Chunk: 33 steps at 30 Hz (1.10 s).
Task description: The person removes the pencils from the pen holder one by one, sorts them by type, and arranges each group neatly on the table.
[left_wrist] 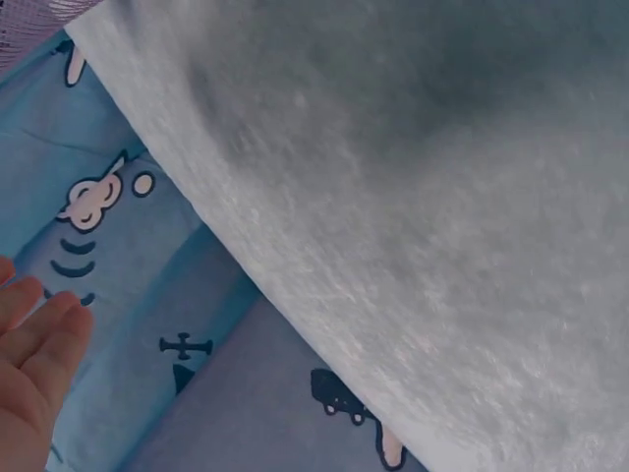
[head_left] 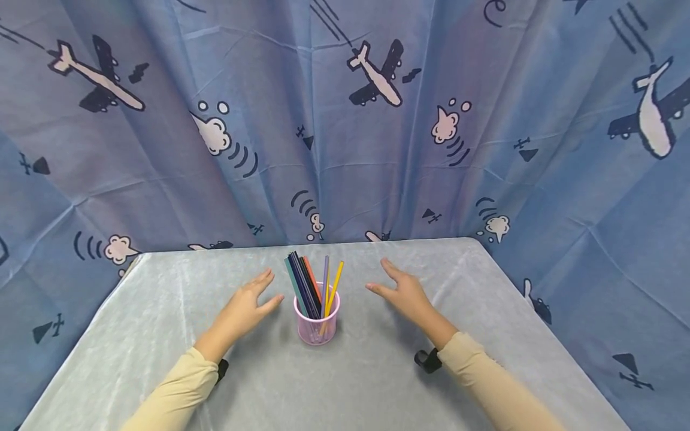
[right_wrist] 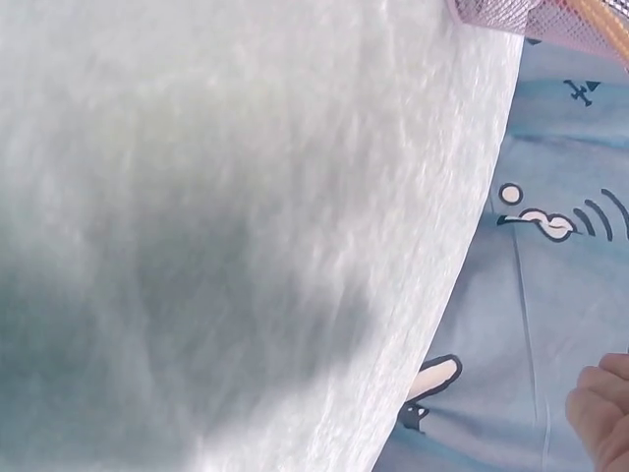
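A pink mesh pen cup [head_left: 317,331] stands upright near the middle of the table. Several slim sticks that look like pencils lean in it: dark ones [head_left: 304,284], a teal one, an orange one, a purple one [head_left: 326,287] and yellow ones [head_left: 336,281]. To the left of the cup is my left hand [head_left: 245,308], its fingers extended and its thumb pointing toward the cup without touching it. My right hand [head_left: 406,296] hovers farther off on the right, fingers and thumb spread, holding nothing. Both wrist views show only part of each hand, with the cup's mesh at a top corner.
The table [head_left: 377,383] has a pale grey cloth cover. A blue curtain [head_left: 269,149] printed with planes and clouds hangs behind it and along both sides. Dark wrist-worn devices show at the left cuff [head_left: 221,371] and right cuff [head_left: 427,360].
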Each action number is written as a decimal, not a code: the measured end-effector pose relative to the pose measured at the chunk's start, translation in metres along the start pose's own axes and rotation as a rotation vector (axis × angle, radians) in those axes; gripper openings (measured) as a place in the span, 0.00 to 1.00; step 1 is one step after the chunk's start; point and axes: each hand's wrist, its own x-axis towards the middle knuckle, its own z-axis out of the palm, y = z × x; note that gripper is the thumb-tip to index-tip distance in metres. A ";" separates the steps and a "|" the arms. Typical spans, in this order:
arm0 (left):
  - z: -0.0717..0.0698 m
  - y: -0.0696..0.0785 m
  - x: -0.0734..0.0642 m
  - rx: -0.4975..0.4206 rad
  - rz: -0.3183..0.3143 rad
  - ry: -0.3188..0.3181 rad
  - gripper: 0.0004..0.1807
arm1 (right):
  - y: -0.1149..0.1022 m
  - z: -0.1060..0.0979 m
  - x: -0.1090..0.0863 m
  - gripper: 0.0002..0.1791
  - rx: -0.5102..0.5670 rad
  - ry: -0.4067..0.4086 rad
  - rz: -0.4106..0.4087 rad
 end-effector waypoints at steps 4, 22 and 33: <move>0.002 0.003 -0.001 -0.030 0.014 0.020 0.35 | -0.003 0.003 -0.001 0.46 0.001 0.006 -0.003; 0.014 0.013 -0.005 -0.138 0.011 0.032 0.37 | -0.013 0.011 -0.007 0.41 0.038 0.005 -0.026; 0.023 0.020 -0.010 -0.240 -0.033 0.011 0.35 | -0.022 0.019 -0.010 0.40 0.241 -0.040 0.017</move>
